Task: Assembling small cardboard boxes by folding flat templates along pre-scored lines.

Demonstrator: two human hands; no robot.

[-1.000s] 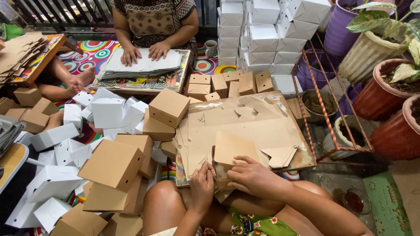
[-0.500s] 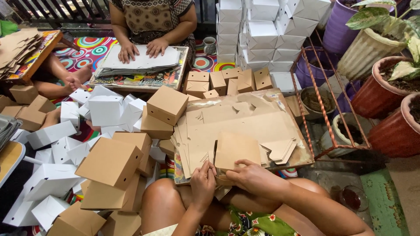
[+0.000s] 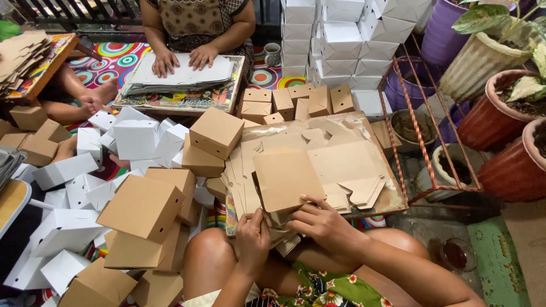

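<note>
Box blank: a flat brown cardboard box blank [image 3: 287,179] is tilted up at the near edge of the board on the person's lap, its lower edge pinched between both hands.
Left hand: the left hand [image 3: 252,239] is closed on the blank's bottom flaps from the near-left side, fingers curled around the cardboard.
Right hand: the right hand [image 3: 324,223] grips the blank's lower right corner, thumb on top and fingers tucked under it.
Work board: the stack of flat brown blanks [image 3: 347,165] covers nearly the whole lap board [image 3: 392,199]; only a thin bare strip shows along its right edge.
Left flank: folded brown boxes [image 3: 142,207] and white boxes [image 3: 133,139] crowd right up to the board's left edge, leaving no open floor there.
Right flank: a rust-coloured wire rack [image 3: 426,142] stands just beside the board, with terracotta plant pots [image 3: 500,125] beyond it.
Far side: another person's two hands [image 3: 182,59] lie flat on a pile of white sheets [image 3: 182,77] on a low tabletop [image 3: 176,102]; stacked white boxes [image 3: 341,40] rise behind.
Change: compared with half a second ago, the blank is lifted slightly higher off the stack; both hands keep their hold.
</note>
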